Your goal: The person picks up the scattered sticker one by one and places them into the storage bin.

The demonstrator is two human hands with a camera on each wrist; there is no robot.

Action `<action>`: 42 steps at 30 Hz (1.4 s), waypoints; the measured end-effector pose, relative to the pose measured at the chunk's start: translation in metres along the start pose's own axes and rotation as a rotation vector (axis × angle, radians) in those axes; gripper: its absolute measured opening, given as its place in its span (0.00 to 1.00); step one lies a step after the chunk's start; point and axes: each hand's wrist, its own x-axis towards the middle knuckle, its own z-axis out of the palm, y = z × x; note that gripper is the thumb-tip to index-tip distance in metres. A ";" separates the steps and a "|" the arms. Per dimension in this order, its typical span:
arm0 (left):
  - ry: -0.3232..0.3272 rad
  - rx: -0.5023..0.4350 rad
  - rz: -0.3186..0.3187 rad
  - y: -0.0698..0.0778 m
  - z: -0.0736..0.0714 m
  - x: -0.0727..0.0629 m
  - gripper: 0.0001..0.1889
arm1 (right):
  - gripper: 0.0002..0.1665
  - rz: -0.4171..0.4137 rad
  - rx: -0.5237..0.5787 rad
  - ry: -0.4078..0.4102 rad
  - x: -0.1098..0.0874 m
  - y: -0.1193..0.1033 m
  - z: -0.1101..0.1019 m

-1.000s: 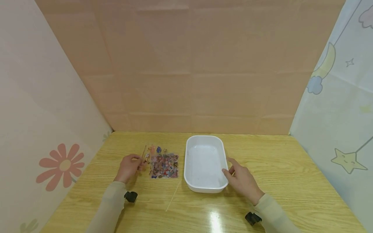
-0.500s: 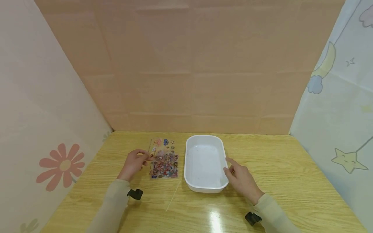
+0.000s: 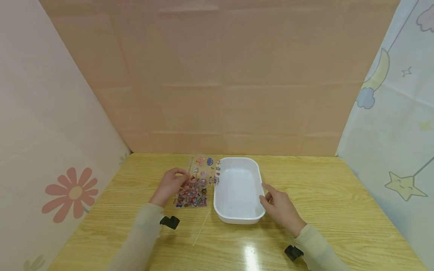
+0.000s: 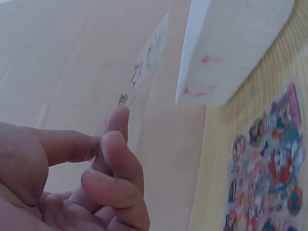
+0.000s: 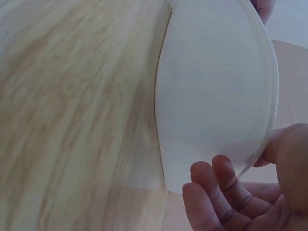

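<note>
My left hand (image 3: 171, 185) pinches one edge of a clear sticker sheet (image 3: 205, 167) between thumb and forefinger. Seen nearly edge-on in the left wrist view, that sheet (image 4: 144, 62) stands raised above the table, and its right side overlaps the tray's left rim in the head view. Beneath it, more sticker sheets (image 3: 191, 198) with crowded cartoon prints lie on the table. The white rectangular tray (image 3: 239, 194) holds nothing. On its right side my right hand (image 3: 282, 209) grips the rim, thumb over the edge and fingers along the outer wall (image 5: 211, 96).
A thin pale strip (image 3: 202, 227) lies on the wooden table (image 3: 325, 210) in front of the tray. A plain peach backdrop (image 3: 220, 94) rises at the table's far edge, with patterned sheets (image 3: 403, 131) on both sides.
My left hand has moved right and slightly away from me, carrying the sticker sheet off the pile's left side to the tray's left rim. The right hand and tray have stayed in place.
</note>
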 end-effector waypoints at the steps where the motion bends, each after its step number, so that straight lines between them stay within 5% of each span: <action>1: 0.000 0.005 -0.001 0.001 0.003 -0.001 0.11 | 0.28 -0.001 -0.001 0.000 0.000 0.000 0.000; 7: -0.018 0.037 0.004 0.008 0.020 -0.002 0.10 | 0.28 0.002 -0.003 -0.005 0.001 -0.001 0.001; 22: -0.192 0.025 -0.009 0.021 0.067 0.008 0.05 | 0.29 0.019 -0.010 -0.019 0.003 -0.001 0.000; 33: -0.216 0.083 -0.036 0.032 0.098 0.017 0.05 | 0.29 0.043 -0.010 -0.022 0.002 -0.003 -0.001; 42: -0.242 0.029 -0.059 0.030 0.111 0.025 0.04 | 0.29 0.040 0.002 -0.025 0.002 -0.004 -0.001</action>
